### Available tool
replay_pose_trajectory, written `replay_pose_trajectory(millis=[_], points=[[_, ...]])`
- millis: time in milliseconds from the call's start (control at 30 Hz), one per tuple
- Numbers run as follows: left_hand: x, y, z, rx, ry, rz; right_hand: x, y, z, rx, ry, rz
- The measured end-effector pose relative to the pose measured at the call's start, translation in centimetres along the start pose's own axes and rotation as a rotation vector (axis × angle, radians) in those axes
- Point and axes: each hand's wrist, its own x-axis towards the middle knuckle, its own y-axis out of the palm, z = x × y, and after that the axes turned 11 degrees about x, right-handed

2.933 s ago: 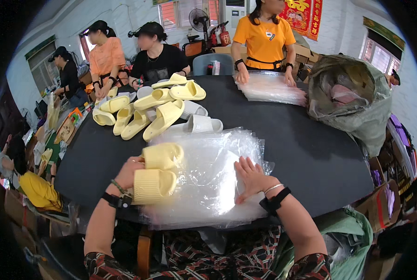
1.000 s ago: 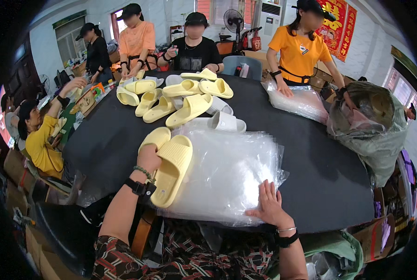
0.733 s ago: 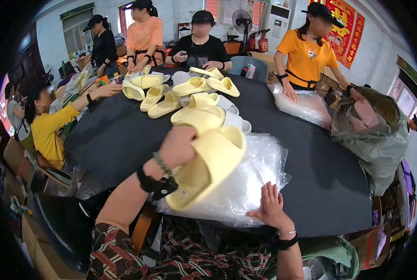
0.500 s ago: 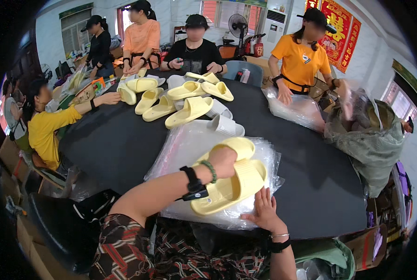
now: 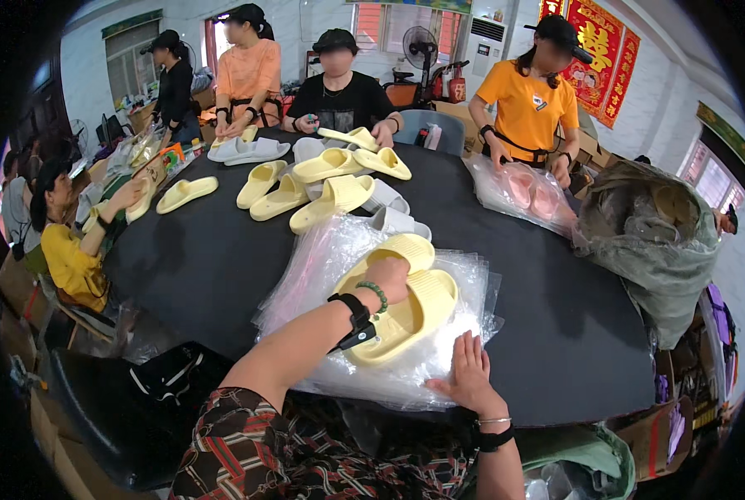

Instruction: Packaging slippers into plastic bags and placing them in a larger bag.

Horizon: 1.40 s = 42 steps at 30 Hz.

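Note:
My left hand (image 5: 386,281) is closed around the inner sides of a pair of yellow slippers (image 5: 436,302), fingers bent over where the two straps meet. The pair sits over a stack of clear plastic bags (image 5: 314,271); whether the soles touch the top bag I cannot tell. Beside the nearer slipper, my right hand (image 5: 471,379) lies flat on the bags' near right part with its fingers stretched out and nothing in it. Just beyond the stack are loose yellow slippers (image 5: 332,202) and grey slippers (image 5: 401,223).
Around the black table (image 5: 556,333) several people work. At the right, a person in orange handles a bag with pink slippers (image 5: 532,190). A big green sack (image 5: 664,250) stands by the right edge, a black chair (image 5: 97,408) at my left.
My left hand has shifted the yellow pair slightly left, flatter over the bags. My right hand has barely moved. The person at the left has drawn a yellow slipper closer.

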Motion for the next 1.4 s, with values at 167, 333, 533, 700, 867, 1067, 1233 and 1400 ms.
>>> replay_pose_trajectory(millis=[167, 333, 533, 700, 867, 1067, 1233, 1400], points=[[-2.9, -2.8, 2.7, 0.087, -0.045, -0.041, -0.2, 0.3, -0.4, 0.01, -0.022, -0.026], [-6.7, -3.7, 7.3, 0.06, -0.178, -0.071, -0.3, -0.3, 0.2, 0.01, -0.023, 0.001], [-10.1, -4.8, 10.6, -0.055, -0.26, -0.139, -0.2, -0.8, 0.6, 0.015, -0.011, 0.025], [-11.5, -5.7, 10.7, -0.265, -0.268, -0.088, 0.0, -0.9, 0.6, 0.006, -0.003, 0.019], [-12.1, -3.9, 12.8, -0.184, -0.215, -0.104, 0.7, -0.5, 1.5, 0.026, 0.017, 0.074], [-11.1, -1.2, 12.1, -0.11, -0.038, -0.376, -0.3, 1.0, -3.4, -0.05, -0.048, 0.013], [-13.5, -4.5, 11.2, -0.357, -0.21, -0.316, -0.7, 0.2, -0.3, -0.115, -0.091, 0.007], [-14.0, -6.2, 12.2, -0.374, -0.033, -0.221, -0.7, 0.1, -1.1, -0.136, -0.094, -0.023]])
